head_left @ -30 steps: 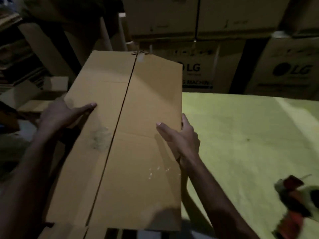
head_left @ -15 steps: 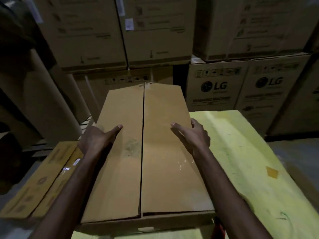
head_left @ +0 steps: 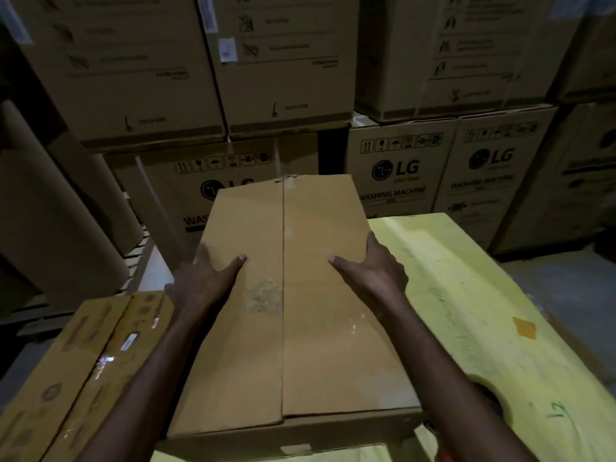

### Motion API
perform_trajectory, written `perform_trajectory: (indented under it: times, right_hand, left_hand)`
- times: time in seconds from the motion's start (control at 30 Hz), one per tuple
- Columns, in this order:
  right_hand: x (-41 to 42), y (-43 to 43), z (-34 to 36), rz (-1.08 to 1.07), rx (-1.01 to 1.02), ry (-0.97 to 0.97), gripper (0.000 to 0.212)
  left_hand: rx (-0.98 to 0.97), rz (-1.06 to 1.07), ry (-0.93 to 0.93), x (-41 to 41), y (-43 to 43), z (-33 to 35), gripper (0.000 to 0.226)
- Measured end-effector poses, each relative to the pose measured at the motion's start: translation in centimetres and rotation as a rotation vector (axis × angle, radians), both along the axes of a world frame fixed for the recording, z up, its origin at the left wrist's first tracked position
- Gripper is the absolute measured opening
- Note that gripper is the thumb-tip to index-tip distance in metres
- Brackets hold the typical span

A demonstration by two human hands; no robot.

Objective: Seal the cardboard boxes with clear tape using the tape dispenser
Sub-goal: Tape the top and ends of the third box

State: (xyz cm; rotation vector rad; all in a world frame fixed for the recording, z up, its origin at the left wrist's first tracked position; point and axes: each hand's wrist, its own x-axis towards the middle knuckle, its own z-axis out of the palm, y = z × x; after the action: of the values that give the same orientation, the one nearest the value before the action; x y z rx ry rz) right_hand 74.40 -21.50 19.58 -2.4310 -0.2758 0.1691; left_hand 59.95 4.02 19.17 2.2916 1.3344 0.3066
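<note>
Box has swung square since a second ago: the cardboard box (head_left: 300, 311) sat skewed with its seam running 1-to-7, and now the centre seam (head_left: 283, 295) runs straight 12-to-6. One view only, head cam. The box lies at frame centre, its right side and near end over the yellow table (head_left: 466, 311), its left side past the table's left edge. Left hand (head_left: 203, 278) clamps the box's 9 o'clock edge with the thumb flat on top; its fingers wrap down the side, mostly out of sight. Right hand (head_left: 373, 271) does the same at the 3 o'clock edge. No tape shows along the seam, only a scrap at the far end (head_left: 288, 180). My read is that this is still positioning, so taping has not started. To do it well, squeeze the flaps until the seam gap closes and seat the box fully on the table. Then keep the left hand pressing a flap while the right goes for the tape roll (head_left: 490, 398) at 4 o'clock, half hidden behind the forearm. Other diffs: both hands grip further out on the edges, and flat boxes (head_left: 83, 361) now show at 8 o'clock.
</note>
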Motion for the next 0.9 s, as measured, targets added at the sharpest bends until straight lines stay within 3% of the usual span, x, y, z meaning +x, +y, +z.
perform_trajectory:
  times: [0.1, 0.37, 0.57, 0.7, 0.83, 0.9]
  right_hand:
    - [-0.6, 0.2, -0.4, 0.045, -0.092, -0.007, 0.097]
    - [-0.5, 0.3, 0.3, 0.013, -0.179, -0.033, 0.106]
    - [-1.2, -0.1, -0.1, 0.041, -0.241, -0.087, 0.102]
    - [-0.7, -1.5, 0.4, 0.080, -0.067, 0.011, 0.099]
    - [-1.5, -6.4, 1.2, 0.032, 0.139, 0.068, 0.084]
    - [-2.7, -10.0, 0.4, -0.028, 0.272, 0.140, 0.076]
  left_hand:
    - [0.095, -0.191, 0.183, -0.7, 0.1, -0.3, 0.096]
    - [0.130, -0.408, 0.225, -2.5, 0.7, 1.0, 0.110]
    - [0.208, -0.375, 0.278, -4.7, -0.8, 0.4, 0.104]
    - [0.273, -0.399, 0.250, -4.8, -0.6, -0.1, 0.099]
    - [0.288, -0.504, 0.167, -3.5, -1.2, 0.7, 0.096]
    - [0.390, -0.536, 0.157, -2.7, -2.1, 1.1, 0.094]
